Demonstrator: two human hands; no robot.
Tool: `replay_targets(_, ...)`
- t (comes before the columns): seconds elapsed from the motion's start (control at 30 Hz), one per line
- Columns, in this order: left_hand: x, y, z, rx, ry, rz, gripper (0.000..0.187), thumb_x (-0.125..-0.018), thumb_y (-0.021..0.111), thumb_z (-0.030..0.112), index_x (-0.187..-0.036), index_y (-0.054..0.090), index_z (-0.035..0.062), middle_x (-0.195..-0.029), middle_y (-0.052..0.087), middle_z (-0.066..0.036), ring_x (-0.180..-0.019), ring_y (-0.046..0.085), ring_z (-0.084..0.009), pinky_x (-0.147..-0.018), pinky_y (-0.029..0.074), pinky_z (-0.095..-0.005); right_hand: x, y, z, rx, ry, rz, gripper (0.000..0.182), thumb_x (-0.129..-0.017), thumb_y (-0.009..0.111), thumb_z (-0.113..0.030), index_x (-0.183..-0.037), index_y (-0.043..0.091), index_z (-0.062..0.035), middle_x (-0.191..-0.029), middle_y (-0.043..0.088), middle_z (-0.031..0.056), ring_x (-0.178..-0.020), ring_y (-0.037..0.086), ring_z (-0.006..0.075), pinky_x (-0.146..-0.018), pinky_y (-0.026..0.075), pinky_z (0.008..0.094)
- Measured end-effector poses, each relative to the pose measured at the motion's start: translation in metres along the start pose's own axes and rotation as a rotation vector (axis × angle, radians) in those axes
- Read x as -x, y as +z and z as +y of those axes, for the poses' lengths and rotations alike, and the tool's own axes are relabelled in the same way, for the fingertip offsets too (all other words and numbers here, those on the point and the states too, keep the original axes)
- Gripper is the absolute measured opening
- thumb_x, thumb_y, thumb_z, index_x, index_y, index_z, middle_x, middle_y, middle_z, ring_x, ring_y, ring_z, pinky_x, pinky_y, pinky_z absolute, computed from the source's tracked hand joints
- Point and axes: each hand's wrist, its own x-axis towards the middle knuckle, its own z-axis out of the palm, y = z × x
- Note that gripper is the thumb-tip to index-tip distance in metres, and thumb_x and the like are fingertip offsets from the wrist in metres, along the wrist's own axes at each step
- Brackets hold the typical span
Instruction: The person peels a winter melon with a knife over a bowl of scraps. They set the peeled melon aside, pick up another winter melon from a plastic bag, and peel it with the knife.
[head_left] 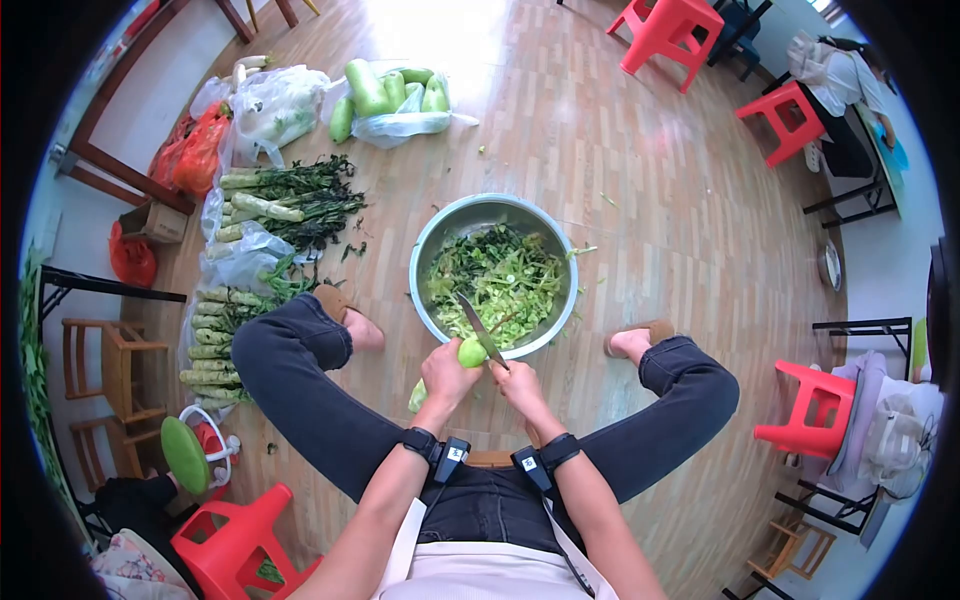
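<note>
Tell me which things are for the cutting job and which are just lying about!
For the job:
- knife, in the right hand
- green vegetable, in the left hand
- bowl of chopped greens
- probably the leafy stalks

Just about, it seems:
- red stools
- bagged green gourds

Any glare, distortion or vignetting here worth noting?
Head view: white glare washes out the floor at top centre; fisheye curvature bends the furniture near the edges; corners black; knife and basin reasonably sharp.
</note>
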Motion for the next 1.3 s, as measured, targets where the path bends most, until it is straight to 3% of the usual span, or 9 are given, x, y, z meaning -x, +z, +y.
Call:
replay_targets(0.17,0.001,0.003,0.000,0.046,-0.004,0.000,0.032,-0.054,0.069,0.026,-0.076,0.055,0.0078,-0.071,0.059,-0.011,-0.073,0.058,-0.0294,-0.064,0.045,-0.0391,-0.006,-0.025,-0.006,-0.457,0.343,-0.443,0.032,-0.079,0.052,-0.032,-0.071,0.056,-0.0017,-0.050,0.050,0.0100,-0.044,0.047,0.0179,-0.048,0.042,0.0308)
replay_targets(0.2,0.001,0.003,0.001,0.059,-0.002,0.006,0.032,-0.054,0.069,0.026,-0.076,0.054,0.0078,-0.071,0.059,-0.011,-0.073,0.058,-0.0297,-0.063,0.045,-0.0394,-0.005,-0.021,-0.002,-0.457,0.343,-0.444,0.032,-0.079,0.052,-0.032,-0.071,0.056,-0.0017,-0.050,0.050,0.0100,-0.044,0.047,0.0179,-0.048,0.042,0.0308)
replay_targets(0.27,-0.001,0.002,0.005,0.072,-0.001,0.014,0.032,-0.054,0.069,0.026,-0.076,0.054,0.0079,-0.071,0.059,-0.012,-0.073,0.058,-0.0300,-0.063,0.045,-0.0396,-0.003,-0.010,0.009,-0.062,-0.158,-0.007,0.030,-0.079,0.053,-0.032,-0.072,0.054,-0.0031,-0.052,0.053,0.0120,-0.044,0.052,0.0230,-0.047,0.043,0.0356)
replay_targets(0.37,0.000,-0.005,0.007,0.094,-0.049,-0.026,0.031,-0.055,0.069,0.026,-0.076,0.055,0.0082,-0.072,0.059,-0.012,-0.073,0.058,-0.0304,-0.063,0.045,-0.0404,0.013,-0.018,-0.012,0.360,-0.247,0.155,0.028,-0.077,0.054,-0.032,-0.076,0.054,-0.0045,-0.057,0.057,0.0139,-0.053,0.058,0.0291,-0.050,0.045,0.0408)
replay_targets(0.67,0.003,0.001,0.004,-0.023,0.007,-0.114,0.033,-0.051,0.071,0.024,-0.076,0.057,0.0069,-0.074,0.060,-0.013,-0.073,0.059,-0.0301,-0.065,0.046,-0.0393,0.011,-0.007,-0.002,0.595,-0.155,0.118,0.017,-0.075,0.054,-0.023,-0.074,0.054,-0.0055,-0.057,0.058,0.0158,-0.056,0.059,0.0327,-0.053,0.048,0.0433)
replay_targets(0.77,0.002,0.005,0.001,-0.015,0.005,-0.092,0.035,-0.050,0.071,0.024,-0.078,0.058,0.0067,-0.073,0.060,-0.013,-0.072,0.059,-0.0299,-0.065,0.047,-0.0393,0.010,-0.005,0.000,0.615,-0.216,0.194,0.011,-0.075,0.048,-0.011,-0.069,0.054,-0.0034,-0.056,0.059,0.0138,-0.052,0.061,0.0290,-0.046,0.049,0.0393)
replay_targets(1.0,0.000,0.010,0.003,-0.039,-0.018,-0.104,0.035,-0.052,0.070,0.028,-0.077,0.057,0.0065,-0.072,0.060,-0.014,-0.071,0.059,-0.0304,-0.064,0.046,-0.0396,0.001,-0.003,-0.003,0.616,-0.136,0.172,0.015,-0.078,0.050,-0.016,-0.073,0.056,-0.0032,-0.059,0.060,0.0145,-0.056,0.061,0.0296,-0.050,0.049,0.0402)
replay_targets(1.17,0.001,0.010,0.003,0.014,-0.043,-0.074,0.037,-0.053,0.070,0.030,-0.078,0.056,0.0073,-0.072,0.060,-0.014,-0.071,0.059,-0.0307,-0.064,0.046,-0.0401,-0.005,-0.010,-0.008,0.300,0.011,0.075,0.020,-0.072,0.058,-0.023,-0.080,0.061,-0.0046,-0.069,0.060,0.0176,-0.068,0.061,0.0314,-0.063,0.048,0.0408)
replay_targets(1.3,0.000,0.009,0.005,0.123,-0.079,-0.066,0.037,-0.053,0.070,0.029,-0.079,0.055,0.0074,-0.073,0.060,-0.013,-0.071,0.058,-0.0308,-0.064,0.045,-0.0402,-0.018,-0.026,0.012,0.065,-0.159,-0.102,0.021,-0.072,0.060,-0.023,-0.082,0.062,-0.0053,-0.065,0.059,0.0152,-0.059,0.060,0.0253,-0.058,0.047,0.0356)
